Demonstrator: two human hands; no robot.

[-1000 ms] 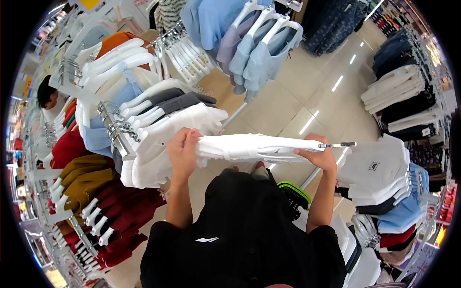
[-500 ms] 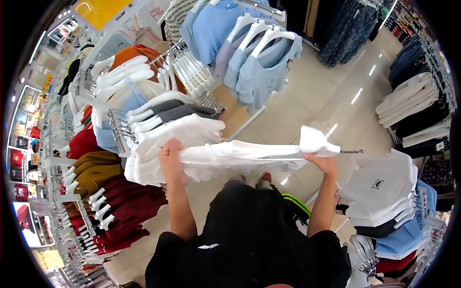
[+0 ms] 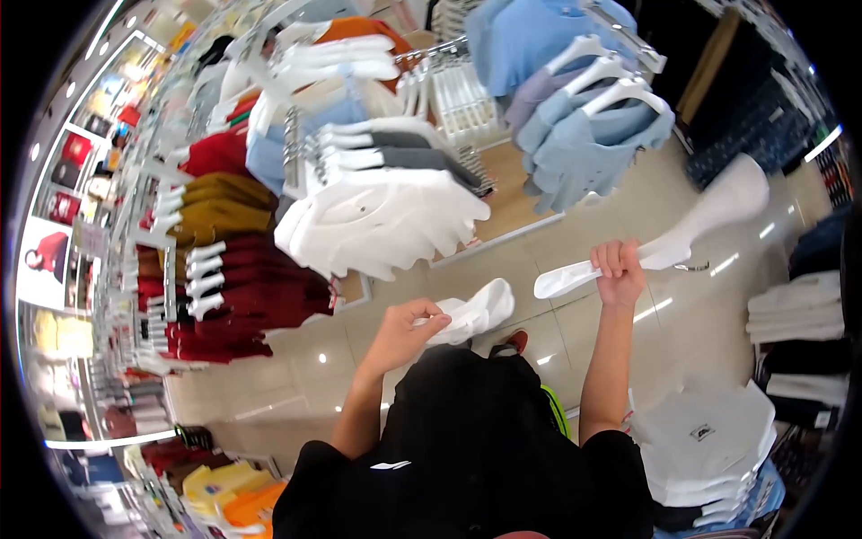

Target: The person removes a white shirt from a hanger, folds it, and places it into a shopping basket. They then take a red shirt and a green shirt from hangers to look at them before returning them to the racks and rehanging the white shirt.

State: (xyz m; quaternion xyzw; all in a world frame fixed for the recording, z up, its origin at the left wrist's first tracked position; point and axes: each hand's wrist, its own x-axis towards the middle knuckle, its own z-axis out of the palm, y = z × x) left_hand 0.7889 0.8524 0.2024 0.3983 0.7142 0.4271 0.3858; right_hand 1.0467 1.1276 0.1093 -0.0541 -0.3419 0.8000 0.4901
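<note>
Holding a white hanger (image 3: 691, 235) in the right hand (image 3: 620, 269): fingers clenched round its middle, metal hook pointing right. Left hand (image 3: 409, 331) pinches a bunched white shirt (image 3: 471, 313) in front of the waist, above the floor (image 3: 296, 386) and apart from the hanger. A rack of white shirts (image 3: 377, 220) hangs just beyond, with blue tops (image 3: 584, 135) behind it.
</note>
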